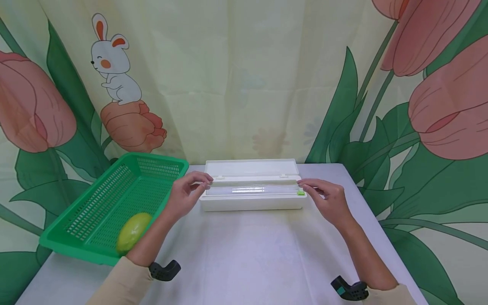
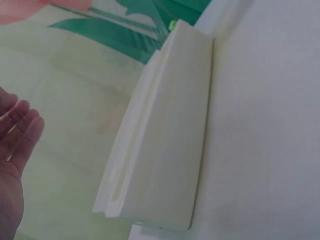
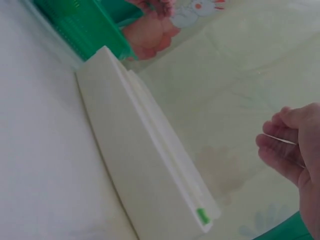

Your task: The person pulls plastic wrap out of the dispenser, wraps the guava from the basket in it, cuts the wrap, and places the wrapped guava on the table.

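Observation:
A white cling film dispenser (image 1: 251, 205) stands toward the table's far edge with its lid (image 1: 251, 167) raised at the back. Clear cling film (image 1: 248, 190) shines across its top, and a small green cutter slider (image 1: 301, 192) sits at the right end. My left hand (image 1: 187, 191) is at the dispenser's left end, thumb and fingertips pinching the film's edge. At the right end my right hand (image 1: 328, 200) pinches the other side of the film. Both wrist views show the left hand (image 2: 15, 135) and right hand (image 3: 295, 145) raised above the dispenser; the thin film itself hardly shows there.
On the left, a green plastic basket (image 1: 76, 250) rests on the white-covered table (image 1: 248, 258). A shiny yellow-green oval fruit (image 1: 132, 233) lies in its near corner, beside my left forearm. A printed curtain (image 1: 236, 84) hangs directly behind the table.

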